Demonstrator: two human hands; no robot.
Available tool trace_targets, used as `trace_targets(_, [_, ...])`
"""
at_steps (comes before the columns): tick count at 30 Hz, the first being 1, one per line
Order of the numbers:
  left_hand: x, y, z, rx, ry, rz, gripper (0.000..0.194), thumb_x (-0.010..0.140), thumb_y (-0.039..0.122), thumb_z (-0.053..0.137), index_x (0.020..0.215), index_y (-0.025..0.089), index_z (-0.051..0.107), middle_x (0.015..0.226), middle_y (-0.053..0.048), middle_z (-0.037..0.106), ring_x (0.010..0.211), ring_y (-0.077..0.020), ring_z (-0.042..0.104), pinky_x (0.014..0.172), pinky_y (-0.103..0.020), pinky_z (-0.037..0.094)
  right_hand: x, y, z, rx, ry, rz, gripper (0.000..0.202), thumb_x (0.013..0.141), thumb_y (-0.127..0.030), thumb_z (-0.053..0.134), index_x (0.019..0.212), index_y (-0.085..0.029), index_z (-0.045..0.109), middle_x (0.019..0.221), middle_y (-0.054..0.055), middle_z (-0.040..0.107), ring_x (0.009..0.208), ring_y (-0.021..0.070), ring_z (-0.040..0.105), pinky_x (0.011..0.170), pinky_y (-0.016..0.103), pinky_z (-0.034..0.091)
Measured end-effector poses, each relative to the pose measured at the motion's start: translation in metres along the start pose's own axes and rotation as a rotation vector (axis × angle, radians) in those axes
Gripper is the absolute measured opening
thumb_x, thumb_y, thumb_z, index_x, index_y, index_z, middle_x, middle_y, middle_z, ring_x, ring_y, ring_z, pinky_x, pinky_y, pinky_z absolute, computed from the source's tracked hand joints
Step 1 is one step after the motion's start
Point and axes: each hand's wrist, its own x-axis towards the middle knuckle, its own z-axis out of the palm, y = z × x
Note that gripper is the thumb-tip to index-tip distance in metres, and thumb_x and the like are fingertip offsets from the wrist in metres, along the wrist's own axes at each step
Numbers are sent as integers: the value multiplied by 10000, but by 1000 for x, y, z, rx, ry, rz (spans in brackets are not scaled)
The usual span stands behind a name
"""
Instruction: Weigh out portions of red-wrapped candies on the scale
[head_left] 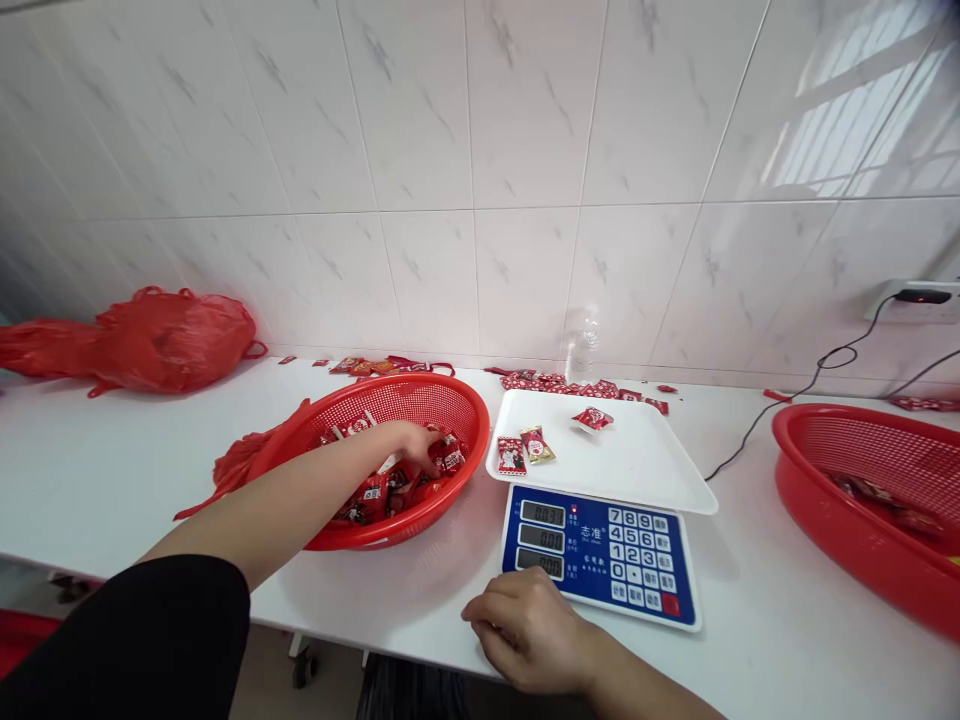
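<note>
My left hand (420, 447) reaches into a red plastic basket (390, 535), its fingers curled down over a small red packet (452, 453) among many others. The fingertips are partly hidden there. My right hand (532, 630) rests at the table's front edge, just below the scale, with its fingers curled in and nothing visible in them. On the white tray (637, 455) of a digital scale (600, 555) lie a red packet with white figures (511, 456), a gold-and-red packet (537, 445) and another red packet (592, 419). The tray stays apart from both hands.
A second red basket (862, 510) with packets stands at the right. Red plastic bags (176, 340) lie at the far left. Loose packets (551, 384) and a clear bottle (583, 345) line the tiled wall. A black cable (795, 395) runs from the socket towards the scale.
</note>
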Motion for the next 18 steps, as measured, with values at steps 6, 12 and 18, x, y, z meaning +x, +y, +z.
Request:
trace_targets(6, [3, -26, -5, 92, -48, 16, 348, 650, 314, 792, 937, 157, 673, 990, -53, 683, 949, -260, 615, 801, -342, 493, 0, 0, 0, 6, -4, 10, 199, 824, -203, 468, 952, -219, 620, 717, 6, 662, 619, 148, 607, 556, 263, 323])
trace_targets(12, [-7, -47, -35, 69, 9, -43, 346, 918, 349, 552, 1193, 139, 562, 1182, -79, 585, 1003, -234, 604, 830, -420, 527, 0, -2, -1, 18, -14, 14, 195, 827, -196, 472, 949, -214, 624, 720, 9, 665, 633, 151, 616, 559, 267, 324])
trace_targets(18, [-16, -51, -18, 32, 25, -61, 364, 577, 428, 810, 802, 179, 670, 752, -46, 682, 736, -241, 638, 692, -336, 504, -1, -2, 0, 25, -20, 18, 208, 829, -189, 469, 960, -203, 631, 729, 22, 676, 646, 158, 626, 571, 269, 342])
